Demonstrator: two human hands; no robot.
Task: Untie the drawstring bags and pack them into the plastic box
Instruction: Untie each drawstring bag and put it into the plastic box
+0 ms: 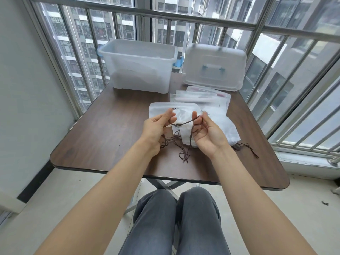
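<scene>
At centre of frame, both hands are up over a dark wood table [103, 126], palms facing the camera, w/ a brown cord [184, 122] stretched between them. Left hand [156, 128]: thumb and forefinger pinch the cord's left end, other fingers curled loosely. Right hand [207, 132]: fingers curled round the cord's right end, w/ more cord looping across its palm and hanging down. The cord belongs to a white drawstring bag [185, 134] that sits just behind and between the hands, partly hidden by them; can't tell if its knot is undone. More brown cord ends [184, 154] trail on the table below the hands, tangled together. Right of centre, a pile of white bags [220, 118] lies on the table just beside the right hand, w/ another bunch of cord tails [247, 146] sticking out at its lower right. Behind the pile, a stack of clear zip pouches [202, 95] w/ pinkish strips. Upper centre-left, the clear plastic box [139, 65] stands open on the far side of the table, well apart from the hands; something pale lies inside, too hazy to name. Upper right, its lid [215, 67] w/ a blue-ended handle leans against the window rail [165, 13]. Bottom centre, the person's knees in grey jeans [176, 218].
</scene>
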